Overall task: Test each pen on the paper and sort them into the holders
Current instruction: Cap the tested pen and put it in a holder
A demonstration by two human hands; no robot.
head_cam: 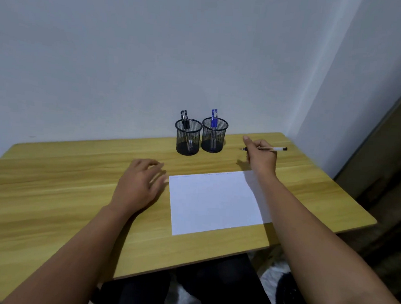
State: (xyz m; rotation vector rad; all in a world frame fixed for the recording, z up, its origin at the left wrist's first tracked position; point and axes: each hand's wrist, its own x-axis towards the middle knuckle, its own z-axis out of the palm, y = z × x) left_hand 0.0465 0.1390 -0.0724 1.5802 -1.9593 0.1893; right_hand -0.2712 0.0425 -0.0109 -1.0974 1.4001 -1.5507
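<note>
A white sheet of paper (215,201) lies on the wooden table (53,190), with faint scribbles along its far edge. Behind it stand two black mesh holders: the left holder (187,137) has two black pens (185,119), the right holder (214,135) has two blue pens (214,117). My right hand (261,155) is beyond the paper's far right corner and holds a clear pen (276,149) lying level, tip pointing left, black end to the right. My left hand (139,183) rests flat on the table, fingertips at the paper's left edge.
A pale wall rises right behind the holders. The table's right edge (355,201) drops off to a dark floor and a doorway. My dark-clothed legs (187,288) show under the near edge.
</note>
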